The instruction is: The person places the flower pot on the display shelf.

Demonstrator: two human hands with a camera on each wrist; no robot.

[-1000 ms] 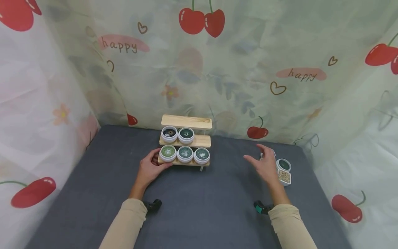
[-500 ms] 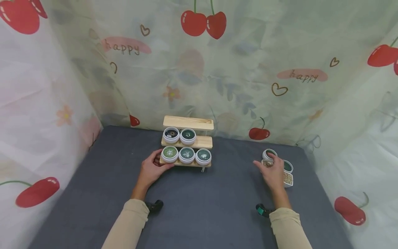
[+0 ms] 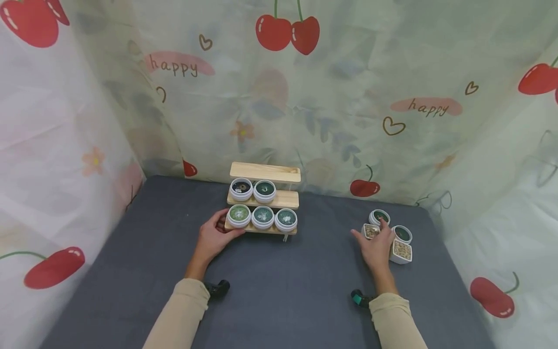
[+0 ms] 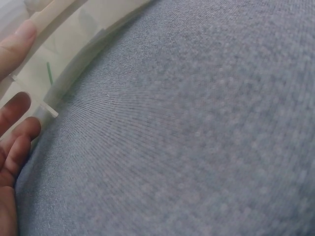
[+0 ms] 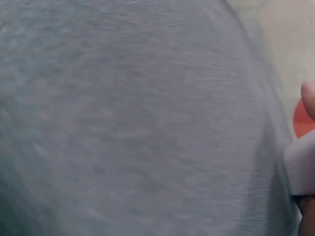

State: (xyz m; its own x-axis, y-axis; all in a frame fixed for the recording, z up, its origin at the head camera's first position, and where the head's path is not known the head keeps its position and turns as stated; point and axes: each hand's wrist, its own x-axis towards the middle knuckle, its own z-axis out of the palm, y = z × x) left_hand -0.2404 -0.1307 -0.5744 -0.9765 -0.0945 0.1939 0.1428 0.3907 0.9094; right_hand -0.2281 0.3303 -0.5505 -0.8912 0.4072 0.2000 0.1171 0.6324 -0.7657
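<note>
A three-tier wooden stand (image 3: 266, 171) holds small round white cups with green or dark tops. Two of them, one with a dark top (image 3: 241, 189), stand on the middle tier; three, including a light-green one (image 3: 239, 215), line the lowest. My left hand (image 3: 211, 240) grips the left end of that lowest tier, thumb (image 4: 19, 42) on its front edge. My right hand (image 3: 376, 248) reaches round a small square white cup (image 3: 371, 231) with speckled beige contents. In the right wrist view, the white cup (image 5: 301, 164) sits between thumb and a finger at the frame's right edge.
Beside the right hand stand two round white cups, one behind (image 3: 379, 216) and one to the right (image 3: 401, 234). A larger square cup (image 3: 400, 251) with beige bits is nearest me. Cherry-print curtain (image 3: 331, 121) borders the grey cloth-covered table (image 3: 279, 291).
My right hand has come down to the square cup, then shifted slightly left along with it. My left hand has stayed on the stand.
</note>
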